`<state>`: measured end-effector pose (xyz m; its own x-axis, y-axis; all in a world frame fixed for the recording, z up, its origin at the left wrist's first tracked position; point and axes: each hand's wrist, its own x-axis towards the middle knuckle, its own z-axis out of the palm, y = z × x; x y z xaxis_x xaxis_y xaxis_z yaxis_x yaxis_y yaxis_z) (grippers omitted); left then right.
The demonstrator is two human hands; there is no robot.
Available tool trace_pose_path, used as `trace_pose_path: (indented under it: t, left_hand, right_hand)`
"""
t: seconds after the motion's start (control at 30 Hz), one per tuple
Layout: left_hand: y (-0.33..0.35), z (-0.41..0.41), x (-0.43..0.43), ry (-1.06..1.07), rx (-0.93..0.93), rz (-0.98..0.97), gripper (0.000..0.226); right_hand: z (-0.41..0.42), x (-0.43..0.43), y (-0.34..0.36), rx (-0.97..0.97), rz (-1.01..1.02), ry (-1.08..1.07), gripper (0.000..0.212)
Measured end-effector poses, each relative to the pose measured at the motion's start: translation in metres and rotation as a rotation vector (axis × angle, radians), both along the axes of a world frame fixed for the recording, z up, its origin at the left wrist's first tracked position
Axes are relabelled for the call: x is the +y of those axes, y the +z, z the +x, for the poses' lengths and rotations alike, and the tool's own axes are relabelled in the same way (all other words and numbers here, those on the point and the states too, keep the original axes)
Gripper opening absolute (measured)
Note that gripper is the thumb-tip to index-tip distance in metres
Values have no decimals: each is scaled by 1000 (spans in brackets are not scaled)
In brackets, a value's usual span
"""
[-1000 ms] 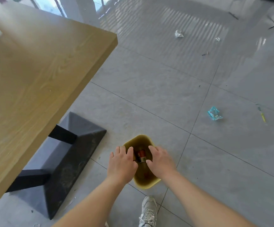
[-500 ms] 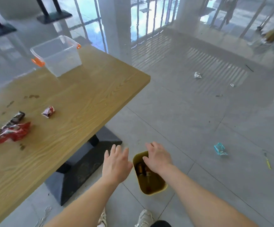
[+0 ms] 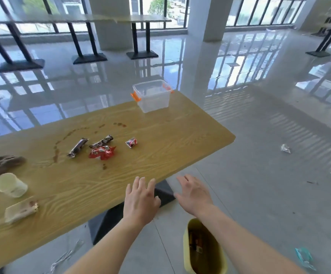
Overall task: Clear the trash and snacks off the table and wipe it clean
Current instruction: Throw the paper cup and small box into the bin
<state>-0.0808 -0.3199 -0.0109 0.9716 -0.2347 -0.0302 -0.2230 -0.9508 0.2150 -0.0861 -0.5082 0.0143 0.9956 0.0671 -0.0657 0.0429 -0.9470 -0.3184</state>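
Head view: your wooden table [image 3: 160, 155] fills the left half.
Wrappers: red wrapper [image 3: 102, 152], two dark bars [image 3: 77, 147] and small wrapper [image 3: 131, 142] lie mid-table, 11 o'clock from your left hand [image 3: 140, 200].
Left hand: empty, fingers straight, slightly spread, above the table's near edge.
Right hand [image 3: 195, 194]: empty, fingers spread, at 3 o'clock of the left.
Bin [image 3: 188, 260]: yellow, on the floor, 5 o'clock.
Clear box [image 3: 152, 95]: 12 o'clock, far end.

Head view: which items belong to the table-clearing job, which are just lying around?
Job: red wrapper, snack bars, small wrapper, paper cup, brown stains, cloth, yellow bin, clear box.
Lying about: silver scrap, teal wrapper, both on the floor.
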Motion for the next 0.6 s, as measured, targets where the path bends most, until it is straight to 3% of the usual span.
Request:
trace_pose_path:
  t: [0.6]
  left_hand:
    - [18, 14, 265, 427, 8, 12, 64]
  right_hand:
    - [84, 263, 19, 58, 22, 361, 59]
